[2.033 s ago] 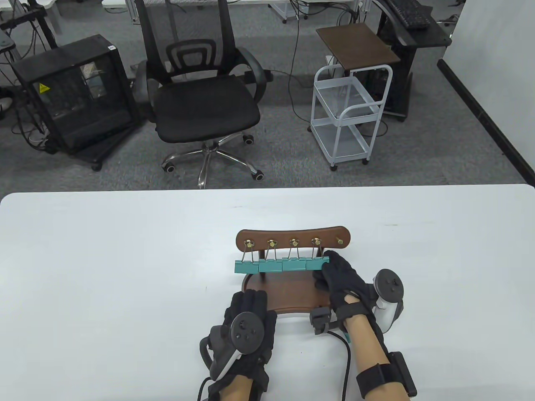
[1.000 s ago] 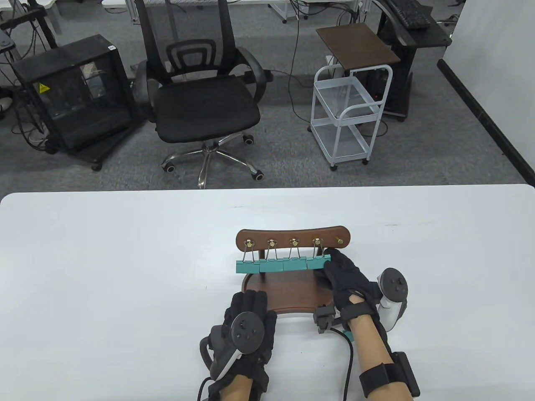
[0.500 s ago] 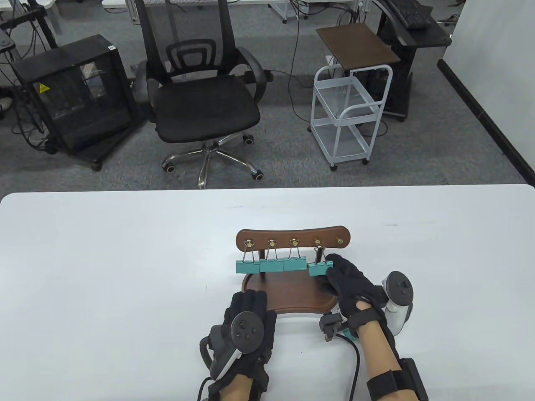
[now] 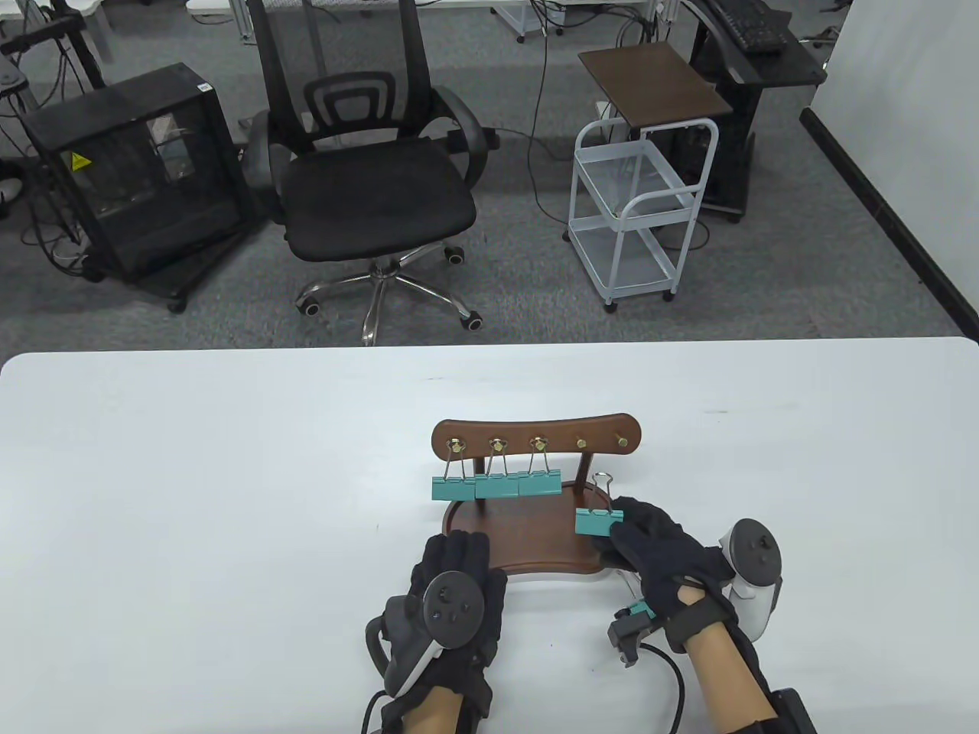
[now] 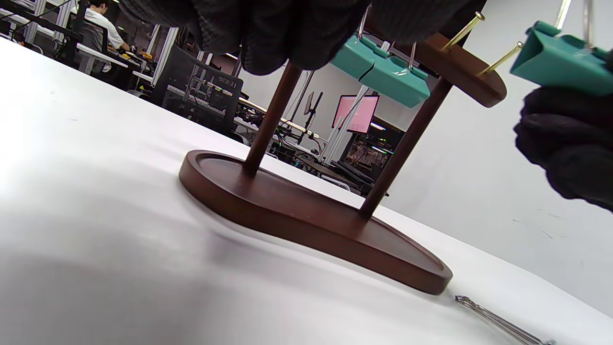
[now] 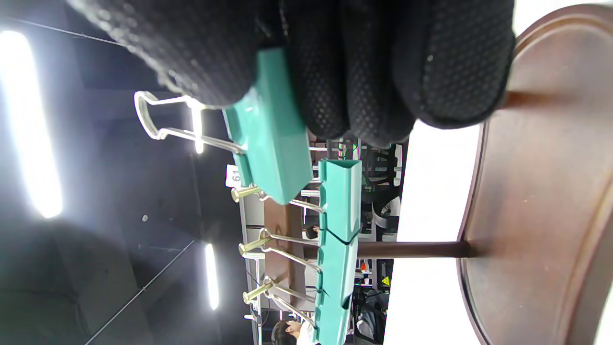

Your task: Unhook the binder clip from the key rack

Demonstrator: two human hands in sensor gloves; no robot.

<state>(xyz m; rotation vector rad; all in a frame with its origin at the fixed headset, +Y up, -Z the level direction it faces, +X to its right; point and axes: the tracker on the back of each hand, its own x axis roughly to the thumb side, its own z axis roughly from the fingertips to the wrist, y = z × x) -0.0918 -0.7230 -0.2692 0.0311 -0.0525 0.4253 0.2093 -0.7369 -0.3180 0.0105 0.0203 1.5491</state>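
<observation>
Right hand (image 4: pixel 661 547) pinches the teal binder clip (image 4: pixel 598 521), off its hook, just right of the key rack (image 4: pixel 535 436). Left hand (image 4: pixel 455 589) rests flat at the rack's near edge, fingers extended. Right wrist view alone shows a small tag (image 6: pixel 233 176) reading "61".

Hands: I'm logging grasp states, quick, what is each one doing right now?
Left hand: rests at the brown wooden key rack's base, holding nothing.
Right hand: fingers pinch a teal metal binder clip, clear of the hooks.
</observation>
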